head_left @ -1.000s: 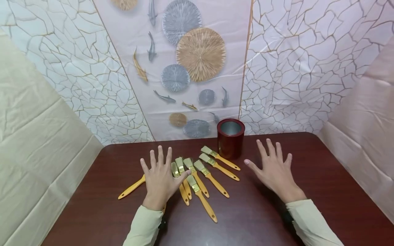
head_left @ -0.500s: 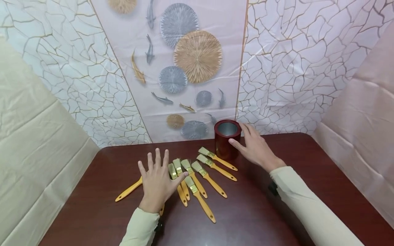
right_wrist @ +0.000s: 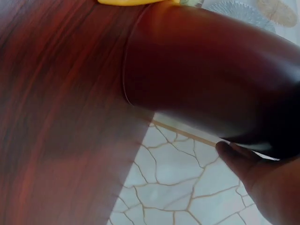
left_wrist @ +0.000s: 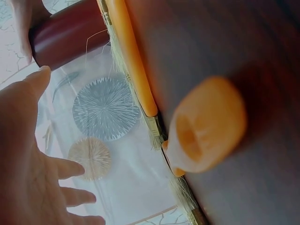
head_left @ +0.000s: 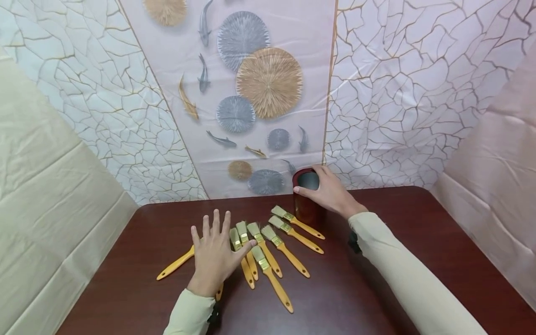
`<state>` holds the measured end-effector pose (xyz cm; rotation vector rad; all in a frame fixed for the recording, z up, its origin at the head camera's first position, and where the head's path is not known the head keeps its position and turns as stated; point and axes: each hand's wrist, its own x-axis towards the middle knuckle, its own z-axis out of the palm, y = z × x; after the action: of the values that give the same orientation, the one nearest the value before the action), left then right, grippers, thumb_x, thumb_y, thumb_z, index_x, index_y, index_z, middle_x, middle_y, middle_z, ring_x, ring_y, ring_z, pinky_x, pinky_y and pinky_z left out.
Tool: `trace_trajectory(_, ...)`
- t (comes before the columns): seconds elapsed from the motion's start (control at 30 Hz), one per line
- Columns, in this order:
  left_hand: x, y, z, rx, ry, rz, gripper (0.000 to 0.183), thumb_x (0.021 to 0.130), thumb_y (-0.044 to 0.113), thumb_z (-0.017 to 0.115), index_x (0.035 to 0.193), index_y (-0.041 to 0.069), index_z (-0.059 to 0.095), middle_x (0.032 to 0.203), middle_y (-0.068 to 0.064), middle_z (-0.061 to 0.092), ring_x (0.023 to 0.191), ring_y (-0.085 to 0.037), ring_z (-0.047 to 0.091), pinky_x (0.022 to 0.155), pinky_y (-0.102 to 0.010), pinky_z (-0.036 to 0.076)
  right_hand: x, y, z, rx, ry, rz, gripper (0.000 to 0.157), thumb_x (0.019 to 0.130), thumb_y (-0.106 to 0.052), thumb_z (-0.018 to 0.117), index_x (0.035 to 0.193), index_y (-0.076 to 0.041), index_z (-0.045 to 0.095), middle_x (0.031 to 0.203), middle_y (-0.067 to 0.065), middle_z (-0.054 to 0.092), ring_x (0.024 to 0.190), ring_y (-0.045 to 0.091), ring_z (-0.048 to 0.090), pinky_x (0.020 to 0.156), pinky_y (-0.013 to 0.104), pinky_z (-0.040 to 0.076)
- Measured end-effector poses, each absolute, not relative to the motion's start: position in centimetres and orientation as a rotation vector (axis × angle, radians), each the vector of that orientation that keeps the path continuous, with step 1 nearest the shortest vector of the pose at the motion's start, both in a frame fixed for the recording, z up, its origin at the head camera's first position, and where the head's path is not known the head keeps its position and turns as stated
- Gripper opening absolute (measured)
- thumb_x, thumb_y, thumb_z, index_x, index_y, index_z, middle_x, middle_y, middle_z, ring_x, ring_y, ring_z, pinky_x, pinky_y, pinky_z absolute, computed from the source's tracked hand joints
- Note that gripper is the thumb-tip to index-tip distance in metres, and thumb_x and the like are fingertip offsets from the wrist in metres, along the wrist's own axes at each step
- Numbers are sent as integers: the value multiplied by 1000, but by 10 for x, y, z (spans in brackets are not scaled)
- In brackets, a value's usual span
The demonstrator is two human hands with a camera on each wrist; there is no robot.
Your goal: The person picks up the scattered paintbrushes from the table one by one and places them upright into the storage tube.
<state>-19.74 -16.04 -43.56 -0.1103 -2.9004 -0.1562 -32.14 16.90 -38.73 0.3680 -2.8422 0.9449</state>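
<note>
My right hand grips the dark red, open-topped can near its rim, thumb across the front and fingers around the far side. In the right wrist view the can stands with its base at the tabletop. My left hand is held with fingers straight and spread over the left part of a group of flat paintbrushes, holding nothing. These have yellow handles and pale bristles with brass-coloured ferrules. In the left wrist view a brush handle's end looms close to the camera. The left hand partly hides some brushes.
The dark reddish-brown table has rounded far corners. Behind it hangs a patterned cloth backdrop, with plain cream cloth at both sides. Two brushes lie just in front of the can.
My right hand has moved left from over the table to the can and now grips it near the rim. The left hand stays spread over the brushes; the view shifts slightly.
</note>
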Motion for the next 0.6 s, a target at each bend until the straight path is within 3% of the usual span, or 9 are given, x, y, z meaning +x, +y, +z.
trace_trajectory(0.27,-193,-169,-436,-135,-2851,-264,100,95,79,52,167,13,31,171,-19,28,156,-46,27,122,-72,19,-322,165,-393,361,-2800,1023,104,89,-70,71,165,-11,31,164,23,31,143,46,43,109,66,43)
trace_trajectory(0.43,-193,-176,-424,-226,-2842,-471,86,102,68,54,160,6,44,162,-21,44,147,-45,44,116,-66,36,-311,181,-395,350,-2752,1055,105,89,-68,74,164,-7,33,163,25,32,142,47,41,107,68,43)
trace_trajectory(0.6,-193,-200,-403,-180,-2868,-764,72,102,63,60,149,8,58,147,-16,61,134,-37,59,104,-61,51,-301,188,-399,353,-2702,1083,107,89,-66,75,164,-5,31,166,23,30,143,45,39,104,66,46)
